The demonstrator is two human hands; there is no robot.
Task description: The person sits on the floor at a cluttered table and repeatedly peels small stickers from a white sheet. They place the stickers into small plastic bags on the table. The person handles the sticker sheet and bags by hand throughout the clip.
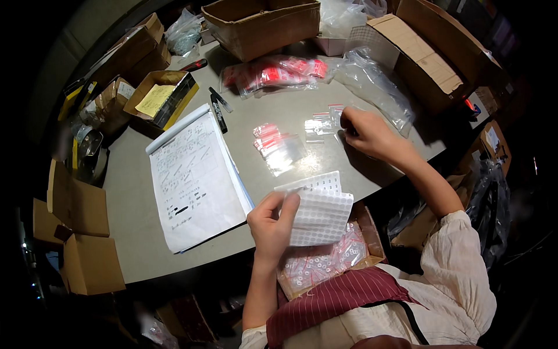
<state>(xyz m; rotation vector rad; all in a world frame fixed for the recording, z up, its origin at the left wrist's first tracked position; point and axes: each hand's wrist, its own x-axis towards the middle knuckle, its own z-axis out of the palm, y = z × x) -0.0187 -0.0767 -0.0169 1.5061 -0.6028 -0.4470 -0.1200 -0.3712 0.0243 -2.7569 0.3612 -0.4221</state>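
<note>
While the left hand [270, 230] is pinching the sheets [322, 220] of round white labels between thumb and fingers, just right of the near end of the notepad [189, 192], the right hand [369, 135] is curling its fingers at the loose bags [318, 127], farther to the notepad's right. Whether those fingertips are gripping a bag or only touching one, I cannot tell.

The step in hand is seemingly the handling of single small bags, with the labels being held close by. Any next move is probably calling for fine fingertip work, since thin bags lying flat are offering little to grip, and for a light pinch, so that the sheets are not creasing.

Between the notepad and the loose bags, a bag pile [276, 150] is lying fanned out. The near edge of the table [131, 218] is passing below the notepad, and a box [375, 235] of bagged rings [325, 262] is sitting past that edge, to the notepad's lower right, partly under the sheets. Some room for moving is showing right of the notepad, between bag pile and sheets; beyond its far end, a marker [219, 117] and red bags [273, 75] are narrowing the space.
</note>
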